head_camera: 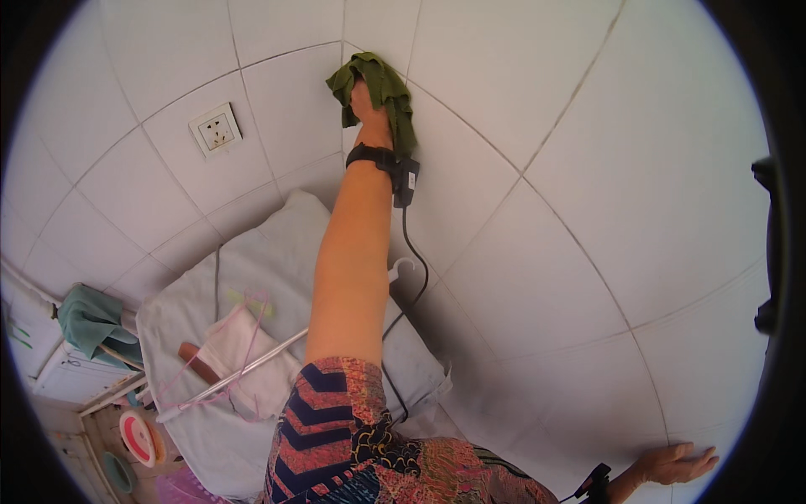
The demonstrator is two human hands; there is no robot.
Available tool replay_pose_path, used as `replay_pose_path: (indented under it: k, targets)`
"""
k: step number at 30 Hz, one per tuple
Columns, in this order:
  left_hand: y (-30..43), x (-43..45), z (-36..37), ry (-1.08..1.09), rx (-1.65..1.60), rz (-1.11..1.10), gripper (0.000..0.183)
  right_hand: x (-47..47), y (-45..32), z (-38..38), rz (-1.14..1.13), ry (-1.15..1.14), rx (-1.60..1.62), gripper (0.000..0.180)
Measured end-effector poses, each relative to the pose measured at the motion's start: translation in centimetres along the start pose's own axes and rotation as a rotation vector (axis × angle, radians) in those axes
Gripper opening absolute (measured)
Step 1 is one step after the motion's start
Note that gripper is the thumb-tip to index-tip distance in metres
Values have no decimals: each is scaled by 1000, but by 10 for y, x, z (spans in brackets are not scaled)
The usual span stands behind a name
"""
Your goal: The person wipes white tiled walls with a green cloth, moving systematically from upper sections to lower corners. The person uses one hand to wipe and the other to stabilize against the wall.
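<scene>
My left hand (361,104) reaches up to the corner of the white tiled wall (478,82). It grips a crumpled green cloth (387,82), pressed against the tiles, and folds of it hide most of the fingers. A black strap with a small device (406,181) is around the left wrist, and a cable hangs from it. At the lower right, my right hand (677,463) holds nothing. Its fingers are extended and it lies at the tiled wall, apparently resting on it.
Below the left arm, a grey cloth cover (264,264) bears a metal rod (245,372), pink wire hangers (255,315) and a white cloth (252,359). A wall socket (216,130) sits left of the corner. A teal cloth (91,315) hangs at far left; basins (137,439) are below.
</scene>
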State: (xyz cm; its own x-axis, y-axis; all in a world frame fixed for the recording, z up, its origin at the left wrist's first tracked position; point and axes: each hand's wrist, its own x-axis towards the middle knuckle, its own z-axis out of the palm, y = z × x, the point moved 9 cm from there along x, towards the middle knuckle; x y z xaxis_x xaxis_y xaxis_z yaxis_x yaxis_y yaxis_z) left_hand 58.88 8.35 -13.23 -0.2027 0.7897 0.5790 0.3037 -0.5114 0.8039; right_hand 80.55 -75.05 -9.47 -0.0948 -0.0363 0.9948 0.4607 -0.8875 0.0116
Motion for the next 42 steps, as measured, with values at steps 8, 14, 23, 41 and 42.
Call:
replay_pose_path:
  k: [8, 14, 23, 41, 42]
  targets:
    - [43, -112, -11, 154, -81, 0, 49, 1, 8, 1, 22, -44, 43, 48]
    - [92, -188, -21, 185, -245, -133, 45, 0, 1, 0, -10, -46, 64, 47]
    - [181, -308, -27, 95, -116, 174, 33, 1, -3, -2, 29, -70, 123, 46]
    - [130, -378, -21, 71, -111, -125, 36, -2, 7, 2, 12, -114, 101, 51]
    - [117, -370, -20, 88, -125, -168, 35, -2, 5, 1, -7, -99, 110, 51]
